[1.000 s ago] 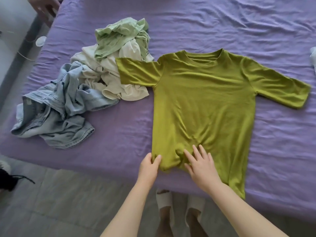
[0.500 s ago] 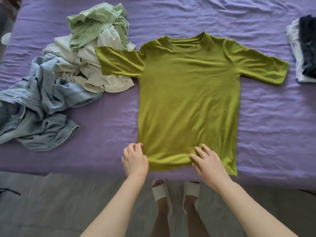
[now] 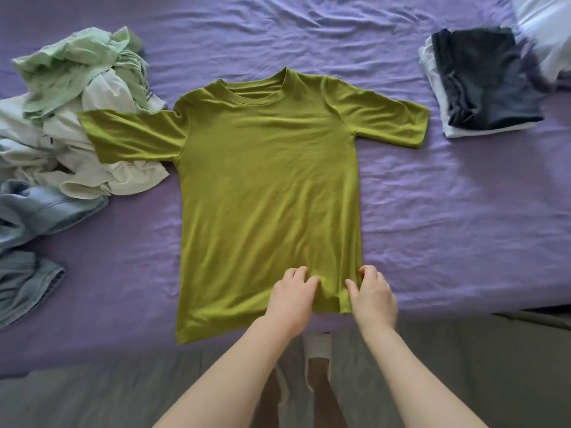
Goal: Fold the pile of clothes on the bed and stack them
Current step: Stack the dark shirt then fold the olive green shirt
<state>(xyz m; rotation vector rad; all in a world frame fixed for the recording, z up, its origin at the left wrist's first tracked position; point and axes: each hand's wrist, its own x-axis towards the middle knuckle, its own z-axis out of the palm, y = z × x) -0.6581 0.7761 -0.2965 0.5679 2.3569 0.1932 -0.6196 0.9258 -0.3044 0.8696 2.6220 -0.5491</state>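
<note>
Moved rightward along the hem of the green T-shirt (image 3: pixel 268 186): left hand (image 3: pixel 292 299) from the left corner to mid-hem, right hand (image 3: pixel 372 296) to the right corner, fingers curled into fabric.

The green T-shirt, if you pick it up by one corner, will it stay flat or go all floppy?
Probably floppy: the green T-shirt already bunches into soft wrinkles where the left hand and right hand pinch its hem. It looks thin and likely light. It may drag rather than slide on the wrinkled purple sheet.
</note>
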